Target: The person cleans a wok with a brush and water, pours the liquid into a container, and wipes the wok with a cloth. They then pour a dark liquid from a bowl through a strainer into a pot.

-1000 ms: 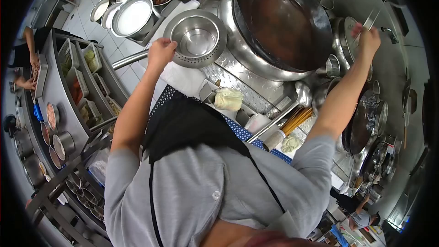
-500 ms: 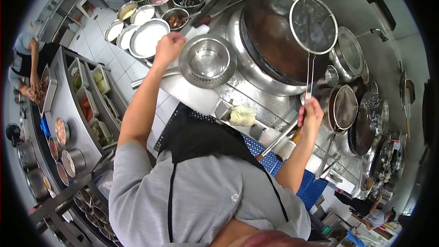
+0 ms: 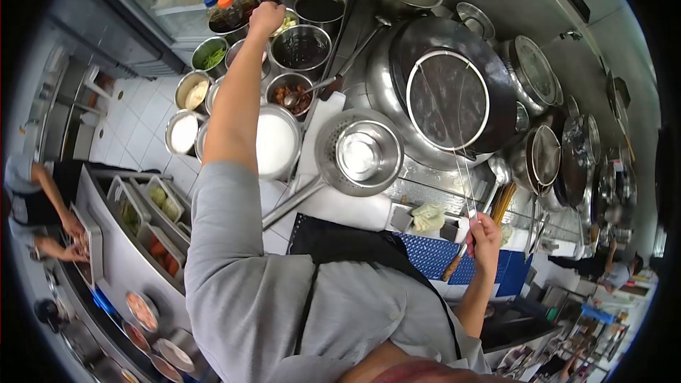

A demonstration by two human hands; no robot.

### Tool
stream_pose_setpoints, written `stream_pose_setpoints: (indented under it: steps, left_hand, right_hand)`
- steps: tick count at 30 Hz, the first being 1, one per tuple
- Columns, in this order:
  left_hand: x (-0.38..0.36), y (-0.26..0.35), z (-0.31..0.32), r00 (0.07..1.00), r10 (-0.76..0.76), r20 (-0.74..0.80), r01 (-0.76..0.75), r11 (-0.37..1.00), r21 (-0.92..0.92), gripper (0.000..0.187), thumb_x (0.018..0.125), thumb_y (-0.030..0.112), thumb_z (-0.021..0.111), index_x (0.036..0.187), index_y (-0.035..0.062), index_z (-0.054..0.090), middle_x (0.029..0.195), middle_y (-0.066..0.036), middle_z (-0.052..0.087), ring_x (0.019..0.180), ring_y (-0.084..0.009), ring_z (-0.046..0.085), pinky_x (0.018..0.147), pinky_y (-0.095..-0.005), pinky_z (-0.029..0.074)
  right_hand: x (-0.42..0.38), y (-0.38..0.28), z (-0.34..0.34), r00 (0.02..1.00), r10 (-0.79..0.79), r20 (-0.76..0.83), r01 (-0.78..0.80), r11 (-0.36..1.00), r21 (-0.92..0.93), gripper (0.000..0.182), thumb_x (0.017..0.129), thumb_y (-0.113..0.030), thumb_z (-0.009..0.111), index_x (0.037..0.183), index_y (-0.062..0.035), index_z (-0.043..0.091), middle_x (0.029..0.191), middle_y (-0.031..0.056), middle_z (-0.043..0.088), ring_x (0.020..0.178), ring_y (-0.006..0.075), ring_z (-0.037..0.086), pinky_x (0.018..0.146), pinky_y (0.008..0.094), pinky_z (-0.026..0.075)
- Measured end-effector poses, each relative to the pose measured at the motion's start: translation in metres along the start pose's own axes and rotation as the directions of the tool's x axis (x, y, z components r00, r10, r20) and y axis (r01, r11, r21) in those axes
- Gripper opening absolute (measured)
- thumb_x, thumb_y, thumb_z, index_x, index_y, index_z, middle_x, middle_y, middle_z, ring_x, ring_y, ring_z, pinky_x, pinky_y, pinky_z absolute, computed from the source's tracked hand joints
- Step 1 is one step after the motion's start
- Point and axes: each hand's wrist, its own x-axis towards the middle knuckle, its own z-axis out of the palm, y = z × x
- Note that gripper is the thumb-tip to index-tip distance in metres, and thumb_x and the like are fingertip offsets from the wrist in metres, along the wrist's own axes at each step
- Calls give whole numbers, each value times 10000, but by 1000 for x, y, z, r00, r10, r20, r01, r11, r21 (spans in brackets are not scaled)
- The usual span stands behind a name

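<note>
My right hand [image 3: 485, 238] is closed round the wire handle of a round mesh strainer [image 3: 448, 101], whose ring lies over the dark wok [image 3: 500, 110]. My left hand [image 3: 267, 20] reaches far forward above the seasoning containers, fingers closed; whatever is in them cannot be made out. Beside it is a container of pale chopped pieces [image 3: 286, 23], partly covered by the hand. A pot of dark liquid [image 3: 301, 47] is just nearer. Between my arms, a perforated colander [image 3: 328, 152] with a long handle holds a smaller metal bowl [image 3: 360, 152].
A large bowl of white powder or grains [image 3: 275, 143] is under my left forearm. Bottles [image 3: 226, 8] stand at the back. A ladle [image 3: 291, 100] rests in a brown-filled pot. A folded cloth [image 3: 428, 218] lies at the counter's edge. Another person's hands [image 3: 73, 241] work at the left.
My left hand has moved forward from beside the colander to above the rear containers. The strainer has come down and left over the wok, and the view has shifted.
</note>
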Motion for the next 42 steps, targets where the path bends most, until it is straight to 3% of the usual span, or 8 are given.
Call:
stream_pose_setpoints:
  steps: [2, 10, 18, 21, 27, 35, 40, 42]
  left_hand:
    - [27, 3, 15, 997, 59, 59, -62, 997, 44, 462, 919, 385, 532, 1107, 8, 722, 1150, -274, 678, 1126, -436, 635, 1008, -496, 480]
    - [113, -11, 80, 968, 62, 242, -120, 965, 233, 446, 932, 368, 539, 1183, 34, 696, 1233, -244, 661, 1162, -410, 632, 1003, -480, 501]
    - [141, -12, 87, 938, 193, 288, -249, 953, 172, 414, 818, 329, 704, 1122, 49, 725, 1142, -224, 702, 1131, -357, 656, 978, -437, 523]
    - [159, -19, 94, 918, 153, 365, -223, 962, 159, 411, 797, 340, 724, 1093, 56, 745, 1150, -215, 703, 1111, -360, 665, 965, -437, 529]
    - [162, -23, 77, 852, 129, 508, -144, 989, -9, 413, 690, 319, 835, 1004, 56, 782, 1010, -166, 754, 981, -307, 719, 904, -386, 545]
    - [178, -49, 125, 858, 157, 489, -147, 987, -59, 292, 655, 229, 778, 879, 42, 780, 945, -179, 747, 924, -311, 717, 847, -385, 549]
    - [165, -49, 119, 886, 167, 433, -111, 982, -152, 261, 648, 225, 741, 838, 48, 771, 907, -178, 738, 895, -316, 712, 833, -389, 549]
    - [187, -70, 145, 860, 286, 423, -268, 958, -104, 255, 653, 226, 737, 834, 51, 771, 902, -173, 739, 899, -312, 710, 831, -388, 548]
  right_hand:
    - [-16, 4, 14, 997, 32, -69, -35, 999, -36, 205, 990, -193, 589, 1061, -25, 683, 534, -13, 513, 357, 55, 394, 327, 220, 272]
    - [-55, -10, 43, 988, 80, -135, -79, 997, 14, 212, 984, -215, 636, 971, -5, 663, 569, 42, 594, 386, 72, 454, 350, 217, 319]
    - [-50, -24, 59, 975, 101, -199, -105, 995, -6, 208, 982, -192, 621, 984, 11, 668, 589, 47, 604, 411, 69, 469, 362, 207, 339]
    - [-47, -31, 67, 973, 104, -204, -107, 994, -8, 210, 980, -188, 619, 995, 15, 671, 598, 45, 608, 417, 67, 468, 371, 203, 344]
    - [-42, -35, 79, 969, 110, -221, -112, 994, 2, 217, 975, -184, 626, 1015, 23, 673, 600, 47, 608, 415, 67, 463, 380, 205, 342]
    - [-39, -46, 92, 971, 86, -221, -90, 996, -8, 187, 975, -128, 591, 1026, 36, 667, 582, 42, 583, 416, 73, 462, 385, 216, 348]
    - [-44, -43, 94, 968, 95, -234, -100, 995, -10, 175, 978, -119, 587, 1024, 27, 670, 582, 31, 577, 419, 68, 457, 384, 219, 347]
    - [-44, -38, 92, 965, 97, -242, -104, 994, -16, 172, 978, -126, 595, 1021, 20, 674, 578, 21, 572, 415, 65, 451, 382, 219, 343]
